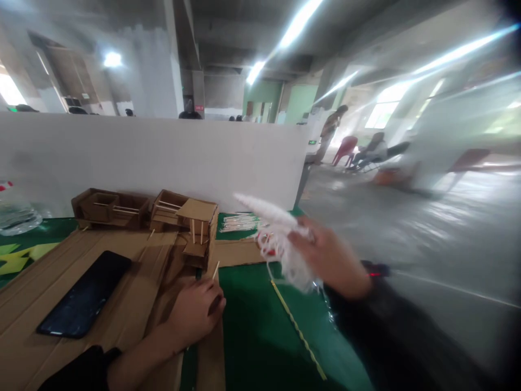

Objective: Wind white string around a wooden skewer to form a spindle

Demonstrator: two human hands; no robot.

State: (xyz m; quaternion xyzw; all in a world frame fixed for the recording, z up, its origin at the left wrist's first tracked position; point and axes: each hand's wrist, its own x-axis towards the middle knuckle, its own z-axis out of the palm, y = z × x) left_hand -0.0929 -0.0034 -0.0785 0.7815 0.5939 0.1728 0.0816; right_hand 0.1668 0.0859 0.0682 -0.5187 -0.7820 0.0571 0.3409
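Note:
My right hand (331, 255) is raised over the green tabletop (248, 320), closed around a loose bundle of white yarn (291, 260). Strands hang from the bundle, and its upper end sticks out to the left, smeared by motion. With curled fingers my left hand (197, 309) rests by the cardboard's edge; a short thin wooden stick (216, 270) juts up from its fingertips. Between the hands and toward me lies a twisted yellow strip (299, 328). Behind my left hand stands a small cardboard structure (199, 212) with thin sticks as posts.
A black phone (85, 293) lies on the cardboard sheet (134, 304) at left. An open cardboard box (109, 209) and several white-wrapped sticks (238, 222) sit before the white partition (163, 157). Yellow paper (16, 263) and a clear plastic bottle (18, 209) are at far left.

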